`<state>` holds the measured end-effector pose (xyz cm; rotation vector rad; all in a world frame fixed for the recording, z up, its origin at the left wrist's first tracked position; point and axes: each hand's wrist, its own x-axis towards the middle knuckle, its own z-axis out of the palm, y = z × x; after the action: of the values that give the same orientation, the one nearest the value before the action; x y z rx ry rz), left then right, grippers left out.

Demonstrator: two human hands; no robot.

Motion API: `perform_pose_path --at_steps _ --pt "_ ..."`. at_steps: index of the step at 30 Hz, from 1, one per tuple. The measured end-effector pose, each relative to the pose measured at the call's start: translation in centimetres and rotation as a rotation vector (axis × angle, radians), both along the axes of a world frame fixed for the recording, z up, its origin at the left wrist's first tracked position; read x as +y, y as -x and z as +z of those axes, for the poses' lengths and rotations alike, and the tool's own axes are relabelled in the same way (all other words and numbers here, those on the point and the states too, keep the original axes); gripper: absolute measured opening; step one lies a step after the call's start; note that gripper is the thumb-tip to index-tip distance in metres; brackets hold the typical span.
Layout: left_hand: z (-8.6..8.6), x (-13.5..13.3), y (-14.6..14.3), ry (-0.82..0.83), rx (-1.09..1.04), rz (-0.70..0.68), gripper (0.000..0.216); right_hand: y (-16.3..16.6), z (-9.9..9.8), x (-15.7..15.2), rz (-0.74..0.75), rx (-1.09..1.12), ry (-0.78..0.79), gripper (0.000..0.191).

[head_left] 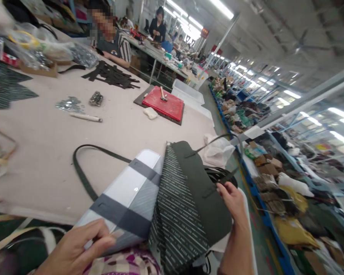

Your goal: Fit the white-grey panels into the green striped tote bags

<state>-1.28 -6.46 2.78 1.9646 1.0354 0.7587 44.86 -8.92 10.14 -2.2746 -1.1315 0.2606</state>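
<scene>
Across my lap and the table edge lies an opened flat bag, its dark green side printed with slanted lines of lettering (176, 206). Its other side has a pale lining panel (126, 179) crossed by two grey-blue bands. My left hand (83, 244) is at the near lower end of the pale panel, fingers curled and thumb pressed in; what they pinch, if anything, is hidden. On the right, my right hand (233, 200) pinches a thin dark green strap (229, 176) beside the plain green flap (196, 179). Another strap (84, 179) loops out left over the table.
A red board (164, 102) bears a hammer (163, 94). Metal pieces (70, 104), a pale rod (86, 117) and dark strips (110, 75) lie on the table (117, 126). A co-worker (111, 42) sits opposite. Goods (269, 198) line the aisle at right.
</scene>
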Motion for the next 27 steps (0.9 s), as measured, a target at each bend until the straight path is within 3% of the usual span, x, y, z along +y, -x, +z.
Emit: perform_pose_path --at_steps 3,5,6,8,11,13,15,22,25,27 --pt "1.3 0.8 -0.8 -0.029 0.020 -0.033 0.044 -1.4 -2.3 -2.4 -0.176 -0.181 0.206 0.032" --pt "1.5 1.1 -1.3 -0.074 0.057 -0.039 0.042 1.8 -3.1 -2.9 -0.130 -0.158 0.112 0.034" --pt "1.6 1.2 -1.5 -0.098 0.079 -0.043 0.042 4.6 -3.2 -2.8 -0.040 -0.090 0.025 0.033" --pt "1.5 1.4 -1.7 -0.149 0.119 -0.054 0.041 11.2 -3.1 -2.2 0.305 0.089 -0.138 0.022" --pt "1.3 1.6 -1.7 -0.219 0.165 -0.063 0.042 20.1 -2.9 -0.7 0.781 0.173 -0.236 0.017" --pt "1.2 1.6 -1.4 -0.250 0.190 -0.067 0.042 23.6 -3.1 0.3 0.971 0.132 -0.272 0.023" --pt "1.1 1.7 -1.0 -0.268 0.206 -0.065 0.041 25.2 -3.5 1.2 1.071 0.081 -0.280 0.019" --pt "0.5 2.5 0.3 -0.140 0.182 -0.037 0.025 27.0 -5.9 2.7 1.101 0.040 -0.289 0.014" --pt "0.3 2.8 0.4 -0.117 0.206 -0.041 0.033 28.2 -7.2 3.0 0.981 0.174 -0.241 0.014" --pt "0.4 2.9 0.5 -0.136 0.180 -0.013 0.036 28.5 -8.7 3.6 0.786 0.336 -0.152 0.013"
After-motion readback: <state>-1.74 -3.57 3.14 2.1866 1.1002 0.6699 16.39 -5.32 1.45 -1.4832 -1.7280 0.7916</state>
